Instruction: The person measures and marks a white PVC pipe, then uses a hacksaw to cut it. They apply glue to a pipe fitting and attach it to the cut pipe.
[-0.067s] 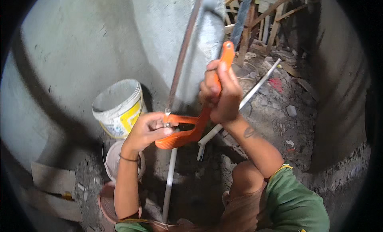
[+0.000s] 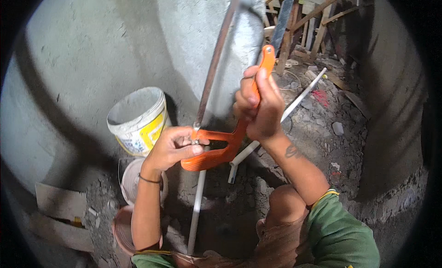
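Observation:
A hacksaw with an orange handle is raised in front of me, its brownish blade running up out of the picture. My right hand is wrapped around the orange front grip, below the dark frame bar. At the blade's lower end, my left hand pinches the small metal tensioning fitting with thumb and fingers. Its fingertips partly cover that fitting, so its exact shape is hard to make out. The blade's upper end is out of view.
A white bucket with a yellow patch stands by the grey wall. Smaller pinkish buckets are beside my left forearm. A white pipe lies across rubble at right; another pipe is below the saw. Wooden props stand behind.
The hacksaw and both hands sit slightly further right in the picture, and the background has shifted a little too. Both grips look the same.

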Action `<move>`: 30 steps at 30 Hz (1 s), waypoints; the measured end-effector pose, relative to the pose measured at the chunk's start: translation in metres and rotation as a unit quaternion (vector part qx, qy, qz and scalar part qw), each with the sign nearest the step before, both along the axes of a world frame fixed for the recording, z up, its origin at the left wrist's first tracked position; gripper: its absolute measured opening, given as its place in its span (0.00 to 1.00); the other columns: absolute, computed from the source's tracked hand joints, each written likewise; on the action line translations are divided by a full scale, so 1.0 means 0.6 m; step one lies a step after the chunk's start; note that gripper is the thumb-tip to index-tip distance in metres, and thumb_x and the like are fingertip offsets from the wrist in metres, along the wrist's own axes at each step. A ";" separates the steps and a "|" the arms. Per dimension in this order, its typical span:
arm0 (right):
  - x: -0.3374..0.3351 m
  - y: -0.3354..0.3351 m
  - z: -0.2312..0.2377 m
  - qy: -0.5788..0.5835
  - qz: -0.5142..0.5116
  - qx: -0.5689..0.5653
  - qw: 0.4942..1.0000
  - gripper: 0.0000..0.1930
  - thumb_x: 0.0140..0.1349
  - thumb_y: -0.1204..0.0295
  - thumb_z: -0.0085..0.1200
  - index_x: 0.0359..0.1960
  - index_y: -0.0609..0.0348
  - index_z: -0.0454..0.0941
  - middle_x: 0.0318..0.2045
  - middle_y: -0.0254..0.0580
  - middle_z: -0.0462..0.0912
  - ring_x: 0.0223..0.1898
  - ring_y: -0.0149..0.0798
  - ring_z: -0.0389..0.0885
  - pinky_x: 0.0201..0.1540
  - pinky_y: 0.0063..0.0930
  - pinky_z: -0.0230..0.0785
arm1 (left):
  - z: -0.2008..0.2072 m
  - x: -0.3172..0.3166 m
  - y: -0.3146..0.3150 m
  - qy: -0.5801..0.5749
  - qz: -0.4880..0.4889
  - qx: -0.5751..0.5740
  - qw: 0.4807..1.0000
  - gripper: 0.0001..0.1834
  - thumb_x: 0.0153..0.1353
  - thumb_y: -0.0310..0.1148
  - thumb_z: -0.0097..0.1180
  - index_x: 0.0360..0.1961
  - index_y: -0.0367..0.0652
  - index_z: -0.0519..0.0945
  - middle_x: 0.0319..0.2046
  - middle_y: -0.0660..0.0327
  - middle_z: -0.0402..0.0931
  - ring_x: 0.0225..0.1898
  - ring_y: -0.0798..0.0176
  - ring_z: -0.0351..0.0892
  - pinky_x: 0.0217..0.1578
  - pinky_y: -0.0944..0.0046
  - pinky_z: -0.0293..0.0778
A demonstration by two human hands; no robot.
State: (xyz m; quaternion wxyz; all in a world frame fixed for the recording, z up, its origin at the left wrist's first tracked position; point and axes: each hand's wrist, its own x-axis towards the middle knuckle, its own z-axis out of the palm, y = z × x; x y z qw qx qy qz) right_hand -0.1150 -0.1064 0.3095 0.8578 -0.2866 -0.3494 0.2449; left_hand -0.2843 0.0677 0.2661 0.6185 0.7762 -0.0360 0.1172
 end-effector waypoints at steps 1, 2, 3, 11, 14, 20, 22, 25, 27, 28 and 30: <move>0.005 -0.005 0.006 -0.009 -0.001 -0.003 1.000 0.15 0.78 0.54 0.35 0.46 0.49 0.69 0.17 0.22 0.59 0.14 0.20 0.51 0.15 0.19 0.46 | 0.001 0.005 0.005 0.010 -0.024 0.008 1.000 0.15 0.64 0.33 0.65 0.47 0.34 0.82 0.38 0.63 0.83 0.38 0.75 0.79 0.43 0.70 0.75; 0.008 -0.006 0.002 0.000 0.014 -0.003 1.000 0.16 0.78 0.54 0.36 0.46 0.50 0.69 0.17 0.23 0.59 0.14 0.21 0.51 0.15 0.19 0.46 | 0.000 0.003 0.004 0.022 -0.046 0.021 0.998 0.14 0.64 0.33 0.65 0.46 0.34 0.83 0.38 0.64 0.83 0.38 0.76 0.78 0.42 0.71 0.74; 0.013 -0.007 -0.001 0.008 0.026 -0.002 1.000 0.16 0.78 0.53 0.36 0.46 0.51 0.69 0.17 0.23 0.59 0.13 0.21 0.52 0.15 0.19 0.46 | 0.004 0.000 0.000 0.020 -0.045 0.012 0.999 0.14 0.64 0.33 0.65 0.45 0.34 0.83 0.36 0.65 0.82 0.37 0.76 0.77 0.40 0.72 0.73; 0.031 0.000 0.000 0.015 -0.010 0.005 1.000 0.15 0.79 0.55 0.37 0.44 0.51 0.70 0.17 0.22 0.58 0.13 0.20 0.52 0.15 0.18 0.44 | 0.007 0.014 -0.029 -0.011 0.105 0.143 0.984 0.16 0.62 0.40 0.66 0.29 0.36 0.84 0.15 0.72 0.63 0.21 0.77 0.57 0.21 0.66 0.55; 0.031 -0.002 0.002 0.000 -0.060 -0.008 0.998 0.14 0.78 0.56 0.39 0.43 0.52 0.70 0.18 0.22 0.58 0.13 0.20 0.52 0.15 0.19 0.44 | 0.010 0.026 -0.044 0.003 0.172 0.248 0.953 0.16 0.60 0.40 0.67 0.29 0.35 0.84 0.14 0.69 0.62 0.20 0.76 0.60 0.22 0.66 0.58; 0.011 0.016 -0.002 -0.049 -0.154 -0.023 0.987 0.14 0.76 0.55 0.44 0.42 0.53 0.69 0.18 0.22 0.60 0.14 0.20 0.53 0.15 0.19 0.45 | -0.019 0.060 -0.059 -0.076 0.355 0.381 0.850 0.19 0.60 0.43 0.64 0.21 0.37 0.79 0.14 0.57 0.72 0.16 0.57 0.70 0.21 0.57 0.64; 0.008 0.021 -0.003 -0.059 -0.171 -0.026 0.983 0.14 0.76 0.55 0.45 0.42 0.53 0.69 0.18 0.23 0.60 0.14 0.20 0.53 0.15 0.19 0.46 | -0.035 0.072 -0.063 -0.122 0.409 0.453 0.783 0.18 0.59 0.42 0.64 0.22 0.38 0.79 0.17 0.55 0.75 0.18 0.50 0.73 0.23 0.54 0.67; 0.005 0.026 -0.003 -0.067 -0.185 -0.015 0.980 0.15 0.76 0.55 0.45 0.41 0.53 0.69 0.18 0.22 0.60 0.14 0.20 0.53 0.15 0.20 0.46 | -0.045 0.075 -0.063 -0.156 0.437 0.504 0.728 0.16 0.59 0.40 0.64 0.23 0.39 0.78 0.20 0.54 0.77 0.21 0.46 0.75 0.24 0.50 0.69; 0.004 0.020 0.001 -0.056 -0.171 -0.012 0.984 0.14 0.76 0.55 0.44 0.42 0.53 0.69 0.18 0.23 0.60 0.14 0.20 0.53 0.15 0.19 0.45 | -0.043 0.073 -0.058 -0.175 0.420 0.509 0.731 0.15 0.60 0.40 0.63 0.25 0.39 0.79 0.21 0.54 0.77 0.21 0.48 0.76 0.25 0.51 0.69; 0.004 0.017 0.004 -0.052 -0.165 -0.009 0.985 0.14 0.76 0.55 0.43 0.42 0.53 0.69 0.18 0.23 0.59 0.14 0.20 0.53 0.15 0.19 0.45 | -0.041 0.068 -0.050 -0.187 0.399 0.503 0.744 0.14 0.60 0.39 0.63 0.26 0.39 0.80 0.21 0.55 0.77 0.21 0.50 0.76 0.24 0.53 0.69; 0.014 0.003 0.013 -0.033 -0.077 0.020 0.996 0.14 0.77 0.55 0.42 0.42 0.53 0.69 0.18 0.23 0.59 0.14 0.20 0.52 0.16 0.19 0.45 | -0.025 0.054 -0.039 -0.161 0.315 0.429 0.831 0.15 0.62 0.41 0.62 0.30 0.39 0.81 0.20 0.60 0.75 0.20 0.59 0.73 0.23 0.59 0.67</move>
